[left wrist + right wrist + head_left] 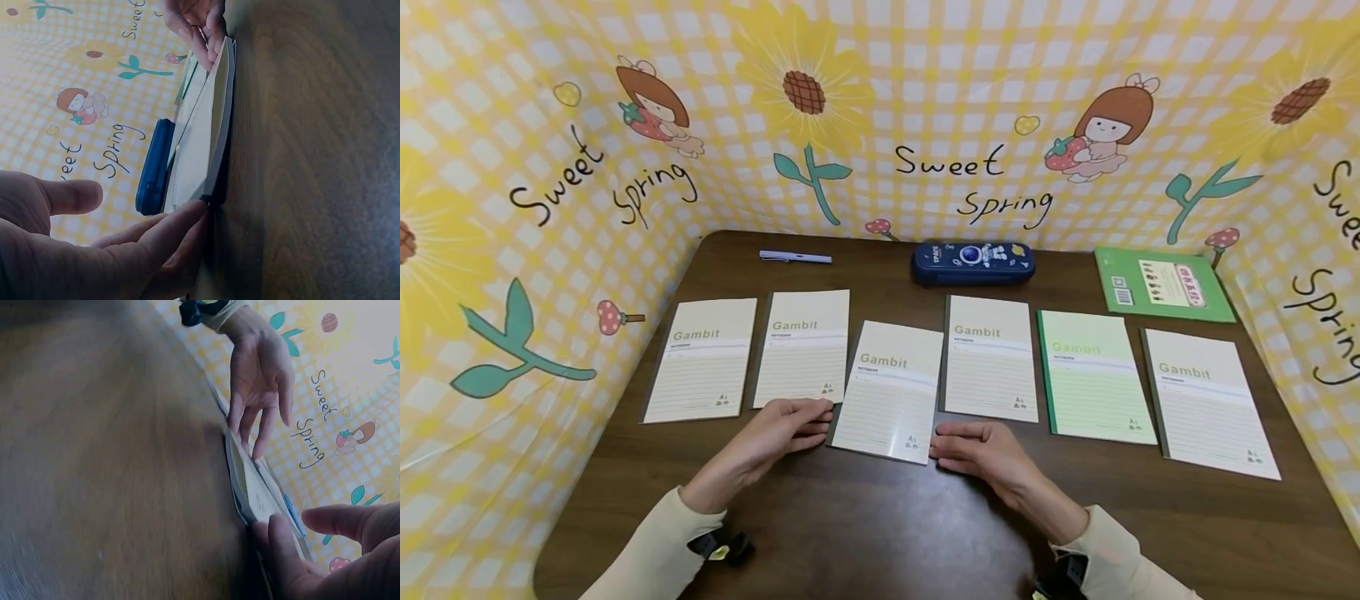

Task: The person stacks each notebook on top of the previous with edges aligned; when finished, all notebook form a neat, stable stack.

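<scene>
A cream Gambit notebook lies slightly tilted on the table, nearer to me than the others in the row. My left hand touches its dark spine edge with extended fingertips. On the opposite side, my right hand rests its fingertips against the notebook's lower right edge. Both wrist views show the thumbs raised away from the cover, the left thumb and the right thumb alike. Neither hand is wrapped round the notebook.
Cream notebooks lie to the left; another cream one, a green one and a last cream one lie right. Behind are a pen, a blue pencil case and a green book. Patterned cloth encloses the table.
</scene>
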The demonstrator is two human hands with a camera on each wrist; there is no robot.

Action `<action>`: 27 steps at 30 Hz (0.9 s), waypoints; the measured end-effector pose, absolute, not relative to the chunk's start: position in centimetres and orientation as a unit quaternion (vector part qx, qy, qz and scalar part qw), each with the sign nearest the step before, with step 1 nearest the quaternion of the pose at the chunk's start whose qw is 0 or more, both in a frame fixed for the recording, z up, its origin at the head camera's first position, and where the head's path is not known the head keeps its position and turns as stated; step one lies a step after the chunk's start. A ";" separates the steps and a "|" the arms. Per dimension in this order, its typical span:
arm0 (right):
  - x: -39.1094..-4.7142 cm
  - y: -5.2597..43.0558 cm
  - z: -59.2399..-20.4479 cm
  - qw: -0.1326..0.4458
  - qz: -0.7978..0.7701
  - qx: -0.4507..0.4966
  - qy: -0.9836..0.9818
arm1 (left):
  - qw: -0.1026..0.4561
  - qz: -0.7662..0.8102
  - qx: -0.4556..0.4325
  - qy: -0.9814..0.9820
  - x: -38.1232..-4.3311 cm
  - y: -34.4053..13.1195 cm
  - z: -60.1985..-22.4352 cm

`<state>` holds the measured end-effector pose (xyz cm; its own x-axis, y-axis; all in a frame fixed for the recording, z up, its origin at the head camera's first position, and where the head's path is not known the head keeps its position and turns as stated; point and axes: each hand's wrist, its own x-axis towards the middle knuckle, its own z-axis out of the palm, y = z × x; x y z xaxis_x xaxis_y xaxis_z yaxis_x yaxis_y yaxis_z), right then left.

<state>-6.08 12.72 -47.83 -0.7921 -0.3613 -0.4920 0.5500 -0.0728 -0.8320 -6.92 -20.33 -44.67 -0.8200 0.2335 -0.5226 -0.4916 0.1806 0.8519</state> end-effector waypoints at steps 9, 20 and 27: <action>-6.7 12.5 -48.3 0.295 -0.717 0.068 0.628 | 0.277 0.628 -0.057 0.725 -6.7 -20.5 -45.4; -6.8 12.2 -48.1 0.276 -0.707 0.084 0.646 | 0.272 0.633 -0.042 0.723 -6.6 -20.4 -45.8; -6.9 12.0 -47.7 0.278 -0.709 0.094 0.642 | 0.253 0.639 -0.074 0.723 -6.9 -19.9 -45.6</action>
<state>-6.86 12.04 -47.67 -0.8273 -0.2742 -0.4903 0.5150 -0.0217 -0.8569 -6.87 -19.87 -45.63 -0.8615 0.2165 -0.4592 -0.4291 0.1729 0.8865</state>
